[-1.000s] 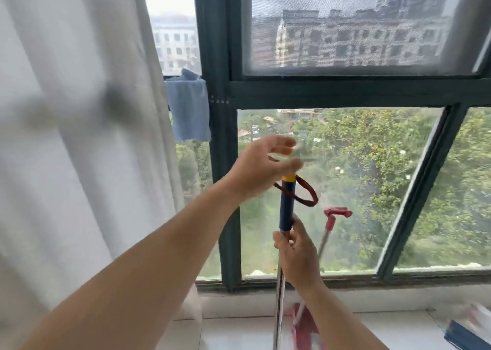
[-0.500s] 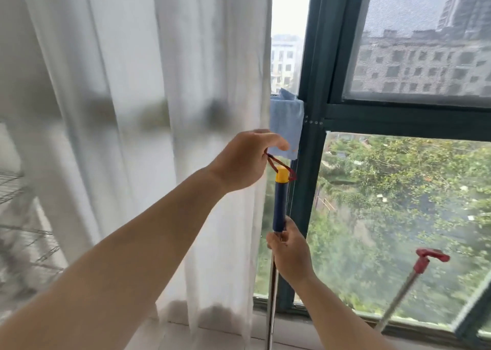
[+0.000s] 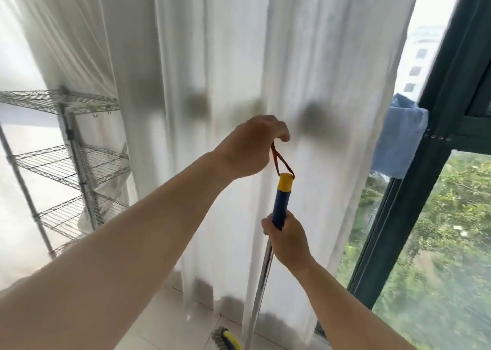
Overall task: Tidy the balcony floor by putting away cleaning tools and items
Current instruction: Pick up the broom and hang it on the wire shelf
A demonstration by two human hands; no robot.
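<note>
Blue and yellow mark the grip of the one long-handled brush (image 3: 281, 201), which stands nearly upright before the white curtain (image 3: 239, 57), bristle head (image 3: 225, 340) down on the tiled floor, yellow cap up. Two hands work it: the right hand (image 3: 288, 239) curls round the blue grip; the left hand (image 3: 249, 147) pinches the single red hanging loop (image 3: 281, 161). One wire shelf rack (image 3: 66, 150) stands left of the curtain, one blue cloth (image 3: 397, 142) right.
</note>
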